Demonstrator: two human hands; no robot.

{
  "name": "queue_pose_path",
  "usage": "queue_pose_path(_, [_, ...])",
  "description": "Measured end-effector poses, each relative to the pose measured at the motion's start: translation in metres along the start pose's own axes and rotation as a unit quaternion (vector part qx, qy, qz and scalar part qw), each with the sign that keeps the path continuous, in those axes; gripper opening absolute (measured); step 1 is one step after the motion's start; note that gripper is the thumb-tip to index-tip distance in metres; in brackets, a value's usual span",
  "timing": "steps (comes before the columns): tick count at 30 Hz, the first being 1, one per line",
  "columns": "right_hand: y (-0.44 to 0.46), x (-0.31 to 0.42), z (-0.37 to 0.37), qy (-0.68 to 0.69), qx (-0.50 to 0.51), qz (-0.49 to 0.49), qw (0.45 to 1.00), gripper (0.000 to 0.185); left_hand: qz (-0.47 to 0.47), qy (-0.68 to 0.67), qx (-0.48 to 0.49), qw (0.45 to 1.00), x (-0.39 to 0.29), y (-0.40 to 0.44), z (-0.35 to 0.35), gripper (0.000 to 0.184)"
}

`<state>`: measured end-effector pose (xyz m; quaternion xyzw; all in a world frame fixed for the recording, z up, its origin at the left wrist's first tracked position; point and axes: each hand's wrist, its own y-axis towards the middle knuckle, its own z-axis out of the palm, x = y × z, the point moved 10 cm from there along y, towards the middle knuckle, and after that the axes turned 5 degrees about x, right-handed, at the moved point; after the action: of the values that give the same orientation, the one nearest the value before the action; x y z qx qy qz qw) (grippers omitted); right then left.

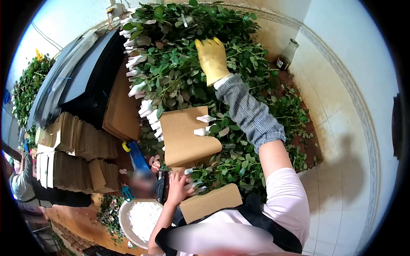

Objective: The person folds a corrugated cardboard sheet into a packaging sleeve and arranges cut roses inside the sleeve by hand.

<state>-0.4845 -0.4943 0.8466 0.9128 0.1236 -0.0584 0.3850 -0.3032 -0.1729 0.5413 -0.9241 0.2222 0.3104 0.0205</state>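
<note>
The yellow-gloved right hand (pixel 211 59), fingers slightly bent, is over the piled leafy flower stems (pixel 175 64); I cannot tell if it grips. The left hand (pixel 178 187), fingers half spread, is beside the corrugated cardboard sheet (pixel 183 132); its hold is unclear.

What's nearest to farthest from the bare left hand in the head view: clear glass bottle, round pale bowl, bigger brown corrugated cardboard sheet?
1. Bigger brown cardboard sheet, just beyond the bare left hand.
2. Round pale bowl, lower left.
3. Clear glass bottle, far upper right, by the wall.
</note>
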Motion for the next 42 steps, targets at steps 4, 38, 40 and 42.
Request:
queue_pose_path(4, [0.014, 0.017, 0.117, -0.019, 0.269, -0.074, 0.960, 0.033, 0.005, 0.007, -0.004, 1.000, 0.002, -0.004, 0.002, 0.060])
queue_pose_path(38, [-0.448, -0.013, 0.040, 0.095, 0.455, -0.069, 0.883, 0.016, -0.035, -0.106, -0.016, 0.994, 0.014, -0.015, -0.014, 0.052])
queue_pose_path(40, [-0.429, -0.020, 0.018, 0.175, 0.473, -0.051, 0.862, 0.041, -0.030, -0.070, -0.080, 0.994, 0.016, -0.032, -0.038, 0.055])
queue_pose_path(42, [-0.383, 0.009, -0.026, 0.124, 0.513, -0.139, 0.838, 0.048, -0.096, -0.092, -0.104, 0.986, 0.037, -0.055, -0.053, 0.044])
